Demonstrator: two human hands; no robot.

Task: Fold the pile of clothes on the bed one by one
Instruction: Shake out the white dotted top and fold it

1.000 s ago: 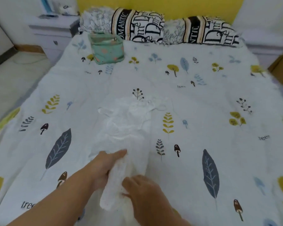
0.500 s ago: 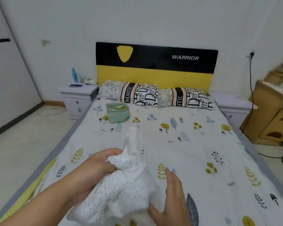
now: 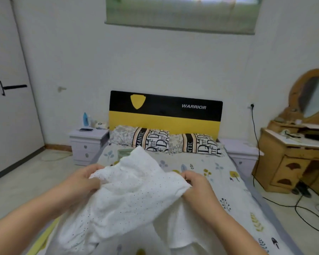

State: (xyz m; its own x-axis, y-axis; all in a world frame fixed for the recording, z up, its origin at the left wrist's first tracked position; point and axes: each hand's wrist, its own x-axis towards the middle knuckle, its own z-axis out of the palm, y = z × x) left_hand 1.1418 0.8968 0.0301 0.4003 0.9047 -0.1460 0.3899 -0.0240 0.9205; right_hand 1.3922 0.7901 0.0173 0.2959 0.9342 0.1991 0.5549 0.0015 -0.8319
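The bed (image 3: 226, 181) with its leaf-print sheet fills the middle of the room, and more of the wall and a window blind (image 3: 180, 13) shows than half a second ago. The white dotted garment (image 3: 129, 196), bunched in one hand before, is now lifted higher and stretched across between both hands above the bed. The left hand (image 3: 81, 183) grips its left edge; the right hand (image 3: 195, 183), earlier open beside the cloth, now pinches the right edge.

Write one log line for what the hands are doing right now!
left hand: grips white shirt | right hand: grips shirt | shirt: lifted above bed, unfolded
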